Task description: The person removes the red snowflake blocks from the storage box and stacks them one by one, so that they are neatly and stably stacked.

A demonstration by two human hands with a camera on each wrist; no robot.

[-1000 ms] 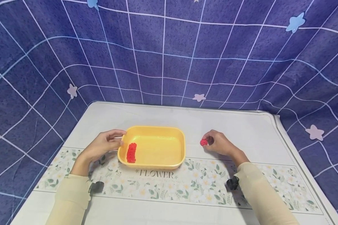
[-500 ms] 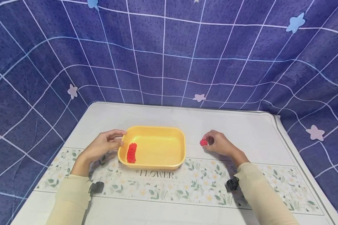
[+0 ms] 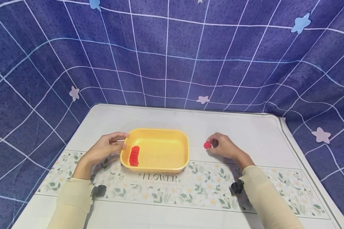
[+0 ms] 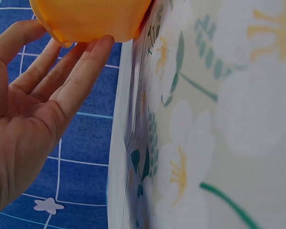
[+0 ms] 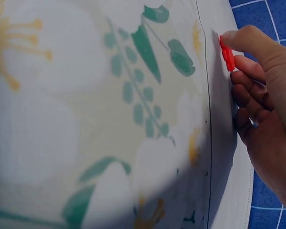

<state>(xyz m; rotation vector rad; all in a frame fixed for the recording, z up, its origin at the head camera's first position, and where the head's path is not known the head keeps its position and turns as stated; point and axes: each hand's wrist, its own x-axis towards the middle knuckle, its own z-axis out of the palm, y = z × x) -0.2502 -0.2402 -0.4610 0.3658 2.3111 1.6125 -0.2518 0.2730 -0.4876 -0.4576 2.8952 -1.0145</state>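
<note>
A yellow tray [image 3: 160,156] lies left of the table's middle, with a row of red plastic pieces [image 3: 134,156] along the left part of its floor. My left hand [image 3: 104,148] touches the tray's left side. In the left wrist view, its extended fingers [image 4: 86,71] rest against the yellow wall. Right of the tray, my right hand [image 3: 222,146] pinches a small red notched plastic disc [image 3: 207,145] between thumb and fingertips. The right wrist view shows the disc edge-on, close to the white cloth. My other right fingers curl loosely below it.
The white tablecloth [image 3: 166,119] has a printed floral band [image 3: 209,187] with the word FLOWER in front of the tray. A blue curtain [image 3: 149,63] with grid lines and stars surrounds the back and sides. A dark wrist device [image 3: 237,187] sits on each sleeve.
</note>
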